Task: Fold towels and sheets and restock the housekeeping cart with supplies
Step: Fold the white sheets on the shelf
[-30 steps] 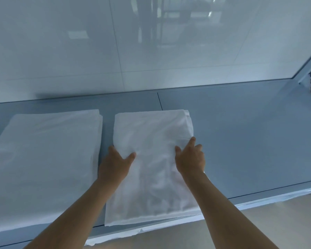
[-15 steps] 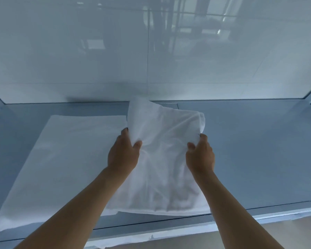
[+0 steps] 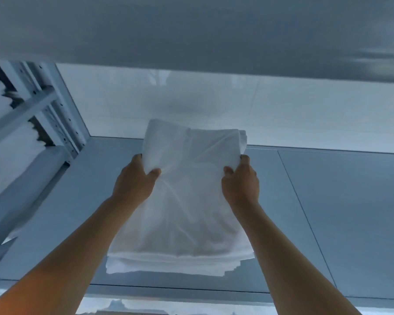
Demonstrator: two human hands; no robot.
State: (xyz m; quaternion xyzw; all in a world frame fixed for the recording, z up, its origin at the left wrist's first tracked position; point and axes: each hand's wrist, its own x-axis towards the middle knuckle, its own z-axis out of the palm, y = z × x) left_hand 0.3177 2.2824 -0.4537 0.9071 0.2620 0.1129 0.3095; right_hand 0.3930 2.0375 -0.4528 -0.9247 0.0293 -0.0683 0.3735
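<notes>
A folded white sheet hangs lifted above the grey shelf, its layered near edge drooping toward me. My left hand grips its left side, thumb on top and fingers underneath. My right hand grips its right side the same way. Both forearms reach forward from the bottom of the view. The far end of the sheet stands up against the pale back wall.
A grey upper shelf spans the top of the view. A perforated metal upright and cross brace stand at the left, with white linen stacked beyond them. The shelf's front edge runs below the sheet.
Both hands closed on the sheet and lifted it off the shelf. The view swung left and up, so the other folded sheet has left the view and the rack's upright appeared.
</notes>
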